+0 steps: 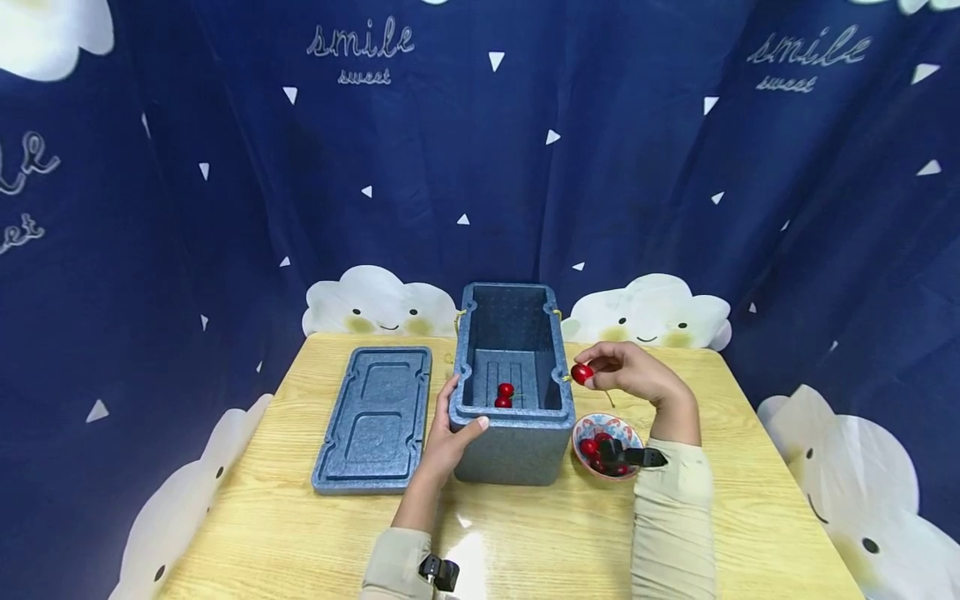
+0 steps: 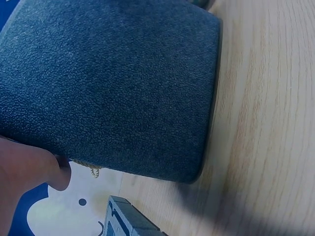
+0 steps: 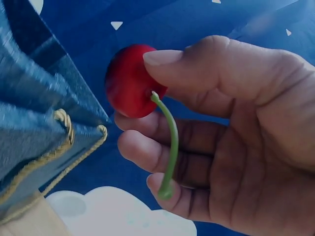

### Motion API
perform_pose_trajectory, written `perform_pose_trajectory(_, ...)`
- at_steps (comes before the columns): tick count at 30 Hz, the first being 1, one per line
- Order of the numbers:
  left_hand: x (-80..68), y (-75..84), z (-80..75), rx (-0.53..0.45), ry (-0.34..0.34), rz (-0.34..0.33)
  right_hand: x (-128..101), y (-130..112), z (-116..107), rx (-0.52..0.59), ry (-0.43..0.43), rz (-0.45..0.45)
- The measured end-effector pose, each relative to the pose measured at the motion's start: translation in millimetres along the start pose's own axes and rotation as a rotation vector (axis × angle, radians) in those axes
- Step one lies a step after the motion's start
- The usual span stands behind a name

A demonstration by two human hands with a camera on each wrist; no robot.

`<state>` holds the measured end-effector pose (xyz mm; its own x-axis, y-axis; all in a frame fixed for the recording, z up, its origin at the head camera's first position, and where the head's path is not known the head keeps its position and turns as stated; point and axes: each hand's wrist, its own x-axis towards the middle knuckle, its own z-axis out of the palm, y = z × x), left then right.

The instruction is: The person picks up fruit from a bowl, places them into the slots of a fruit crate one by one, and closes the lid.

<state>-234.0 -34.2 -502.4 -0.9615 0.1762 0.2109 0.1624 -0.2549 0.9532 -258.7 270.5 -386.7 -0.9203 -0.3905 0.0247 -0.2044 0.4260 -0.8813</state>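
Note:
A red cherry (image 3: 130,81) with a green stem is pinched between the thumb and fingers of my right hand (image 1: 633,372), just right of the box's rim. The blue foam box (image 1: 513,454) stands open at the top, with two cherries (image 1: 506,390) on its floor at the near end. My left hand (image 1: 447,437) grips the near left corner of that box, thumb over the front rim; in the left wrist view part of the hand shows beside the box wall. Below my right wrist, a patterned bowl (image 1: 607,423) holds several cherries (image 1: 588,447), partly hidden by the wrist camera.
To the left of the box lies its blue lid (image 1: 375,417) on the wooden table (image 1: 540,542). Yellow cord loops (image 3: 64,132) hang at the box's sides. Behind the table hangs a dark blue curtain (image 1: 420,167) with white clouds.

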Motion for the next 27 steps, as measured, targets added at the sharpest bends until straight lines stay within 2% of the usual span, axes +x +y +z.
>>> perform_pose_trajectory(5, -5.3, 17.9, 4.3, 0.006, -0.001, -0.005, 9.6, -5.5, 1.2, 0.021, -0.031, -0.028)
perform_pose_trajectory(7, -5.8, 18.8, 5.0, 0.003, -0.004, -0.011, 13.8, -7.9, 1.1, 0.032, -0.051, -0.035)
perform_pose_trajectory(10, -5.7, 16.3, 5.0, -0.012, -0.011, -0.002, 20.3, -11.6, 0.3, 0.043, -0.086, -0.040)
perform_pose_trajectory(18, 1.3, -9.4, -1.1, -0.063, -0.010, 0.009, 38.4, -17.8, 0.2, 0.002, -0.164, -0.007)
perform_pose_trajectory(22, -1.7, 1.0, 1.5, -0.056, -0.010, 0.003, 48.8, -15.5, 1.8, 0.014, -0.198, -0.004)
perform_pose_trajectory(27, 0.2, -2.1, -0.2, -0.066, -0.014, 0.006, 62.9, -12.8, 6.8, 0.072, -0.244, 0.004)
